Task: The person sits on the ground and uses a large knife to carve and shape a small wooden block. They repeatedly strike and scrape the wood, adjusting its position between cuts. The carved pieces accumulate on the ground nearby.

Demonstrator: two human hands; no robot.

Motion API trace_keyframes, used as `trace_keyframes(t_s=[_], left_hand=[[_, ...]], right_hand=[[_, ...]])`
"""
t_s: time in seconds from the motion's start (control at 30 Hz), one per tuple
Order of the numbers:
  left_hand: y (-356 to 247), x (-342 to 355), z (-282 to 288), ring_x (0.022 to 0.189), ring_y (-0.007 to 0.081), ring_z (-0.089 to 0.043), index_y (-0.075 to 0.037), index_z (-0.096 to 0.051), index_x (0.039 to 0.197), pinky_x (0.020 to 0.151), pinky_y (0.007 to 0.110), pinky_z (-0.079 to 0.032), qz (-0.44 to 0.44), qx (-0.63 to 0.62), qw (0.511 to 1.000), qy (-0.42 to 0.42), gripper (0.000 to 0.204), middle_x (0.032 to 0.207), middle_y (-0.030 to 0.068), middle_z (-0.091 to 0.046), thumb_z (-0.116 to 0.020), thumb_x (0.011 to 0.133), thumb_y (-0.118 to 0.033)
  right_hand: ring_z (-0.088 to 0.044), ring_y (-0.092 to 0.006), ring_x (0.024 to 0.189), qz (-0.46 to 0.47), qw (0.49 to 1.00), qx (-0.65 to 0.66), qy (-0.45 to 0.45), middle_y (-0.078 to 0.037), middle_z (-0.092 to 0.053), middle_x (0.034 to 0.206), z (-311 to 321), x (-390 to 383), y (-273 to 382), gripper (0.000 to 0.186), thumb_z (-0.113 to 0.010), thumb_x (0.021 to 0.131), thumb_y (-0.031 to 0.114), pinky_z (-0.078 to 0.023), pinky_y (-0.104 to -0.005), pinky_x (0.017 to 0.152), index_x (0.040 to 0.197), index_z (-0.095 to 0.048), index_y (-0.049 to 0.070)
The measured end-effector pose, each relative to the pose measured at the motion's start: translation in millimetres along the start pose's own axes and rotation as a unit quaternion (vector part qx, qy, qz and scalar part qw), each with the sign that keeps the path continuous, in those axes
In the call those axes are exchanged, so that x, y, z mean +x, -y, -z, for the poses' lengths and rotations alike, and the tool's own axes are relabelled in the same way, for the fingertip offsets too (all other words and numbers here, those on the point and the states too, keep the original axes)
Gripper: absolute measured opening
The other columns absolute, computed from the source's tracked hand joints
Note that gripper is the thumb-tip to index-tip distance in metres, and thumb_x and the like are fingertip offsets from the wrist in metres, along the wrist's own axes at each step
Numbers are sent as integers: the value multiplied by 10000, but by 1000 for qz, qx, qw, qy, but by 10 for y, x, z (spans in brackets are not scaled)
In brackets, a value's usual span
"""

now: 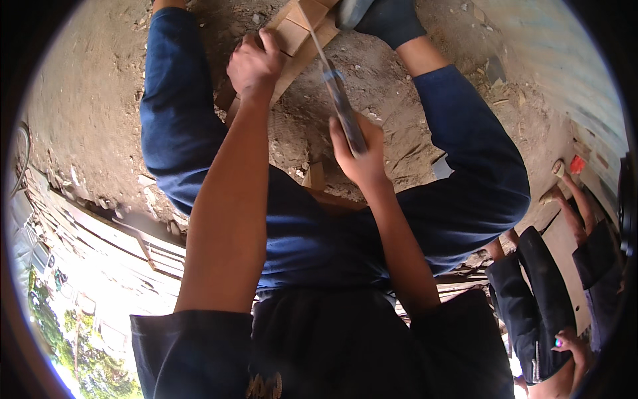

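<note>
My left hand (256, 66), fingers curled, grips a pale wooden board (291, 36) near the top of the view, which rests on a longer piece of wood (282, 86). My right hand (359, 149) is wrapped round the dark handle of a saw (342, 100), whose narrow blade reaches up across the board to the right of my left fingers. My shod foot (379, 20) is beside the upper end of the wood.
I sit low on dirt ground (86, 113) with rubble and wood scraps. A pale corrugated sheet (565, 60) is at right. Other people (531, 292) are at lower right, near a red object (577, 163). Slatted timber (156, 246) and foliage appear at lower left.
</note>
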State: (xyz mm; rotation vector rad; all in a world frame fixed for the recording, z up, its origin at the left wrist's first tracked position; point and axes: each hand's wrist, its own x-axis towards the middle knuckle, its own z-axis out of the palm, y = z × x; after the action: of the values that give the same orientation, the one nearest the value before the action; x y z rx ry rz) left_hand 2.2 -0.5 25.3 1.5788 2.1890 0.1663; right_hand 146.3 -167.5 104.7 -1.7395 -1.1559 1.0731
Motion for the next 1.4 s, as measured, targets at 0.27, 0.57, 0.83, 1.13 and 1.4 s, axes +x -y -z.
trace_keyframes(t_s=[0.27, 0.57, 0.83, 1.13, 1.4], left_hand=[[-17, 54, -41, 1008, 463, -692, -38, -728, 1064, 936, 520, -535, -2, -6, 1000, 3, 525, 1036, 275, -726, -373, 935, -402], [-43, -1, 4, 976, 475, -696, -27, -726, 1075, 913, 527, -544, 7, 2, 1000, 15, 517, 1014, 285, -726, -379, 916, -375], [-49, 8, 14, 991, 463, -696, -22, -728, 1060, 920, 525, -542, 8, -10, 1000, 20, 512, 1023, 285, -726, -386, 909, -372], [15, 26, -14, 983, 463, -698, -19, -729, 1048, 919, 523, -542, 9, -17, 1000, -5, 513, 1017, 279, -728, -391, 905, -378], [-38, 23, -34, 975, 469, -696, -23, -728, 1029, 914, 524, -541, 11, -6, 1000, 11, 505, 1021, 280, -726, -387, 909, -376]], right_hand=[[-610, -136, 608, -12, 999, 48, -2, -92, -597, 661, 50, 50, -20, 114, -657, 944, 78, -458, -337, 566, 868, -640, -6], [-484, -64, 566, -3, 1000, 18, -12, 14, -527, 631, -152, 588, 216, 153, -671, 976, 124, -402, -285, 534, 875, -643, 12], [-506, -110, 572, 33, 999, -16, -20, -35, -542, 636, 98, -20, -77, 167, -665, 970, 144, -393, -320, 547, 864, -636, 18], [-512, -66, 610, -37, 999, 4, -7, 5, -543, 649, -30, 151, 397, 147, -652, 986, 142, -403, -307, 562, 903, -650, 20], [-509, -63, 609, -86, 996, -19, 15, 9, -535, 642, -14, 434, 386, 146, -656, 989, 147, -400, -304, 555, 928, -673, 16]])
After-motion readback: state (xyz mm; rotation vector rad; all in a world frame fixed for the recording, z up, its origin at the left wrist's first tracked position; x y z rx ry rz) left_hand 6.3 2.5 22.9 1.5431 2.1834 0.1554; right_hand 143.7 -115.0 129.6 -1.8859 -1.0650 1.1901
